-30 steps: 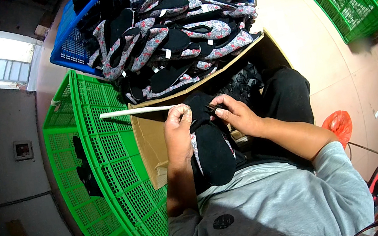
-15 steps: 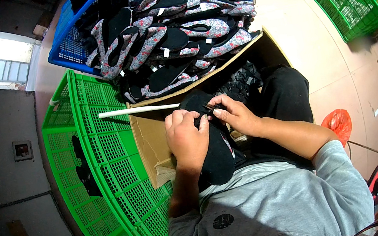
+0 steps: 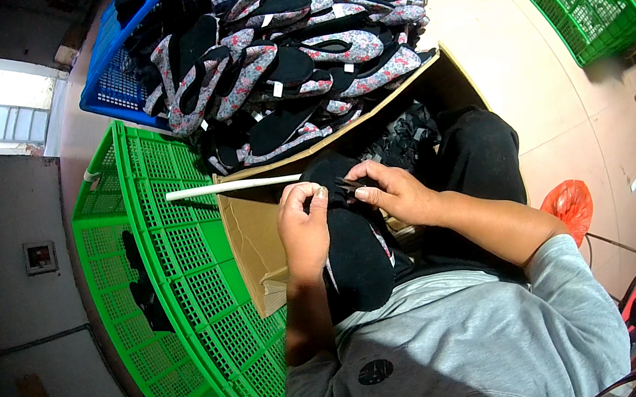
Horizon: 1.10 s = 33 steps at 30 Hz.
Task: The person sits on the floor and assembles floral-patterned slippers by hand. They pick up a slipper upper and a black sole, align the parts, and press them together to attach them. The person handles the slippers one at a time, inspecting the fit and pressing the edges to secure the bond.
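Fingers pinch over a black slipper (image 3: pixel 359 263)

The left hand (image 3: pixel 304 232) is pinched closed at the fingertips — whether anything sits between them is too small to tell. The right hand (image 3: pixel 394 193) grips a small dark tool (image 3: pixel 349 187), perhaps snips, over the slipper's far end. The slipper lies before the grey shirt (image 3: pixel 470 316), plain black face up, pale patterned trim showing along its edge.

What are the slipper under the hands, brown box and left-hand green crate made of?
Slipper: probably fabric; matte black, soft-looking surface, exact fibre unclear.
Box: looks like cardboard; matte brown, creased wall.
Crate: likely moulded plastic; slight sheen, even green, lattice walls.
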### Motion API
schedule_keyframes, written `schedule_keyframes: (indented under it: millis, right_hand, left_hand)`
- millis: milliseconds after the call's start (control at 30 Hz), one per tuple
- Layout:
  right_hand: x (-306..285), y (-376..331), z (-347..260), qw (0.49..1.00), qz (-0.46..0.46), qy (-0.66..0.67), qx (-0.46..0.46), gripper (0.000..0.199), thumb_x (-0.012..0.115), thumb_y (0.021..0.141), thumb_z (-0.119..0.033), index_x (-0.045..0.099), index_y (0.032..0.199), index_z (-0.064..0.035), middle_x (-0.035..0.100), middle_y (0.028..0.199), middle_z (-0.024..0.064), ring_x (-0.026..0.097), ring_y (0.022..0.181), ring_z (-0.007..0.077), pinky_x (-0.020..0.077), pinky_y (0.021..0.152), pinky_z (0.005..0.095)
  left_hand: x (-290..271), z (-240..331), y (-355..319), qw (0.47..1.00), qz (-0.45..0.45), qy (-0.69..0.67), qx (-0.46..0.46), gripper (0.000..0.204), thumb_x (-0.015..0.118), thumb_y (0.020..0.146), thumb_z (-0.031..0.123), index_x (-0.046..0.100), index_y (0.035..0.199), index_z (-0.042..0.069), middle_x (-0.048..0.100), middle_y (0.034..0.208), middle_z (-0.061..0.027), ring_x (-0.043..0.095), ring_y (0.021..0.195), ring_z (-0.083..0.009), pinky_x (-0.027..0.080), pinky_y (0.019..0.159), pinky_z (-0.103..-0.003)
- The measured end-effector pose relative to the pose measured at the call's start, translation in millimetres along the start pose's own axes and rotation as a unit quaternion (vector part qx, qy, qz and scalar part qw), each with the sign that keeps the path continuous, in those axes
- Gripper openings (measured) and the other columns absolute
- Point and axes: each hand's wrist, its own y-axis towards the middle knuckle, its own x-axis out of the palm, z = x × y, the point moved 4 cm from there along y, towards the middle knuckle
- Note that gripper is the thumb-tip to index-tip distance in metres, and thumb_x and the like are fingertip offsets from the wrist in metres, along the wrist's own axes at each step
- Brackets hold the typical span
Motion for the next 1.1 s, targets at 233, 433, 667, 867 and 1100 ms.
schedule_keyframes:
  millis: [233, 433, 667, 867, 1100]
  right_hand:
    - [-7.3, 6.9, -13.8, 0.989, -0.036, -0.138, -0.044, 0.029, 0.059, 0.096, -0.032, 0.06, 0.115, -0.0102, 0.068, 0.1, 0.0169, 0.065, 0.093, 0.0386, 0.0511, 0.079, 0.0448]
    - [-8.7, 10.4, -17.7, 0.977, -0.072, -0.196, -0.037, 0.028, 0.059, 0.096, -0.033, 0.06, 0.112, -0.0105, 0.068, 0.099, 0.017, 0.065, 0.092, 0.0389, 0.0507, 0.077, 0.047]
    - [-8.2, 13.0, -21.7, 0.971, -0.077, -0.22, -0.051, 0.025, 0.059, 0.096, -0.032, 0.061, 0.109, -0.0115, 0.069, 0.093, 0.0158, 0.066, 0.088, 0.0377, 0.0506, 0.073, 0.0472]
    - [-7.9, 13.5, -20.2, 0.969, -0.074, -0.231, -0.049, 0.023, 0.06, 0.095, -0.032, 0.061, 0.108, -0.0124, 0.069, 0.09, 0.0156, 0.066, 0.085, 0.0374, 0.0503, 0.071, 0.0471]
    - [-7.2, 13.9, -17.1, 0.971, -0.066, -0.223, -0.047, 0.023, 0.062, 0.094, -0.031, 0.062, 0.107, -0.0126, 0.069, 0.087, 0.0152, 0.066, 0.082, 0.0377, 0.0501, 0.07, 0.0478]
  left_hand:
    - [4.9, -7.1, 4.1, 0.983, -0.048, -0.158, -0.086, 0.006, 0.065, 0.088, 0.002, 0.061, 0.086, -0.002, 0.053, 0.088, -0.001, 0.05, 0.081, -0.0093, 0.042, 0.075, -0.024]
    - [5.4, -6.7, 8.3, 0.985, -0.072, -0.147, -0.063, 0.006, 0.065, 0.088, 0.002, 0.062, 0.084, -0.002, 0.053, 0.086, -0.0011, 0.05, 0.079, -0.0092, 0.042, 0.075, -0.024]
    - [4.5, -6.7, 10.5, 0.983, -0.104, -0.128, -0.081, 0.007, 0.065, 0.091, 0.005, 0.062, 0.086, 0.0, 0.051, 0.09, 0.0014, 0.049, 0.084, -0.0076, 0.04, 0.079, -0.022]
    - [5.3, -5.8, 10.6, 0.98, -0.103, -0.137, -0.098, 0.007, 0.066, 0.091, 0.005, 0.063, 0.087, 0.0, 0.052, 0.089, 0.0022, 0.05, 0.083, -0.0072, 0.04, 0.079, -0.022]
    - [5.6, -7.3, 11.5, 0.98, -0.089, -0.146, -0.099, 0.007, 0.067, 0.089, 0.003, 0.064, 0.085, -0.002, 0.055, 0.086, 0.0005, 0.051, 0.08, -0.0085, 0.042, 0.076, -0.023]
